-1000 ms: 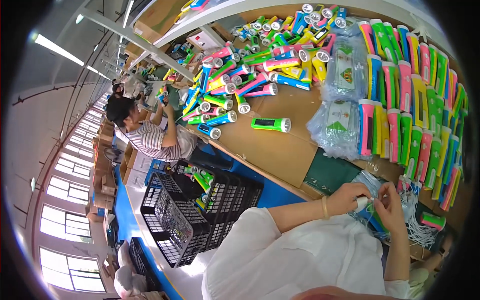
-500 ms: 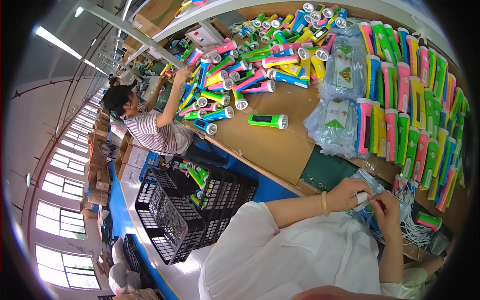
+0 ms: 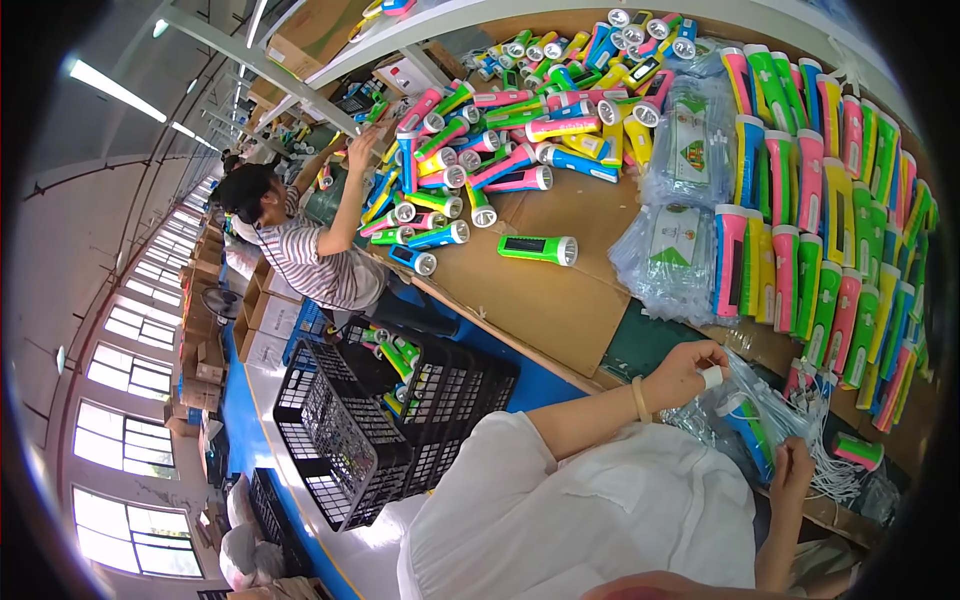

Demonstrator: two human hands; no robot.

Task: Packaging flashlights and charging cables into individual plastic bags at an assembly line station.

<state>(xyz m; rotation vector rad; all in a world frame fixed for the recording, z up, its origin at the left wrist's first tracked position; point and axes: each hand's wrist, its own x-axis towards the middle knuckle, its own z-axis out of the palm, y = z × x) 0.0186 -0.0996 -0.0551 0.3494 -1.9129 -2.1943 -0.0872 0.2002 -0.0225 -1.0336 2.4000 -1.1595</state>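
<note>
My left hand (image 3: pixel 688 379), with a pale bracelet at its wrist, pinches one edge of a clear plastic bag (image 3: pixel 765 398). A small white wrap shows on one of its fingers. Lower and to the right, my right hand (image 3: pixel 791 467) has closed fingers at the bag's other side. The bag is stretched between the two hands. A blue, green and white flashlight (image 3: pixel 752 440) lies in or just behind the clear film; which of these I cannot tell. White cables (image 3: pixel 828 470) lie bunched beside my right hand.
Stacked flashlights (image 3: pixel 810 200) line the right side, beside piled clear bags with printed cards (image 3: pixel 672 235). Loose flashlights (image 3: pixel 470 150) heap at the back, and a single green one (image 3: pixel 538 249) lies on cardboard. Black crates (image 3: pixel 345 430) stand left of the table; a co-worker (image 3: pixel 310 250) reaches over it.
My hands were close together and have moved apart, the left slightly leftward and up, the right downward. The bag now spreads between them and the flashlight shows.
</note>
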